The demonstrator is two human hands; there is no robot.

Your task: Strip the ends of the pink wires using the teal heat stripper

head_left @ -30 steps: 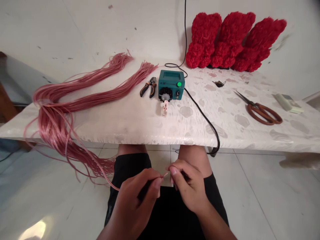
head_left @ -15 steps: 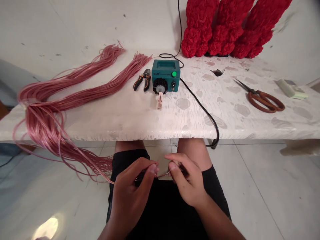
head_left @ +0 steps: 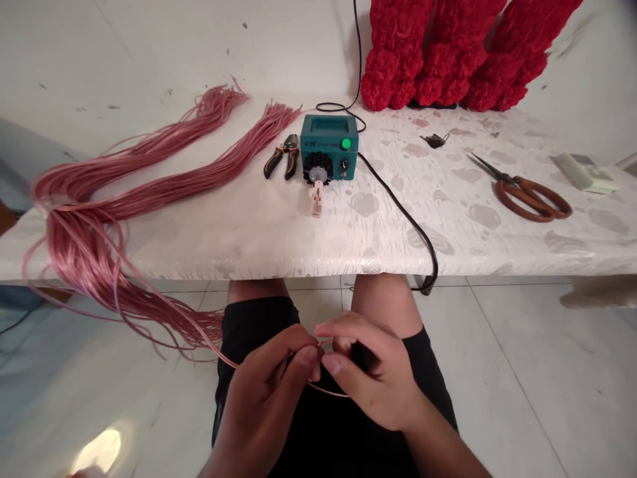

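Note:
Both my hands meet over my lap, below the table's front edge. My left hand (head_left: 269, 392) pinches a thin pink wire (head_left: 226, 360) that runs up and left to the big pink wire bundle (head_left: 94, 259). My right hand (head_left: 371, 372) is closed on the same wire's end, and a small loop of it curves beneath my fingers. The bundle drapes over the table's left edge and hangs toward the floor.
The white patterned table (head_left: 279, 232) carries a teal box machine (head_left: 328, 151) with a green button, orange-handled pliers (head_left: 281, 159), brown-handled scissors (head_left: 527, 196), a black cable (head_left: 403, 216), a small dark clip (head_left: 435, 140) and red ruffled pieces (head_left: 448, 53) at the back.
My hands have closed together and the wire end between them has curled into a loop under my right fingers. The view has tipped slightly downward.

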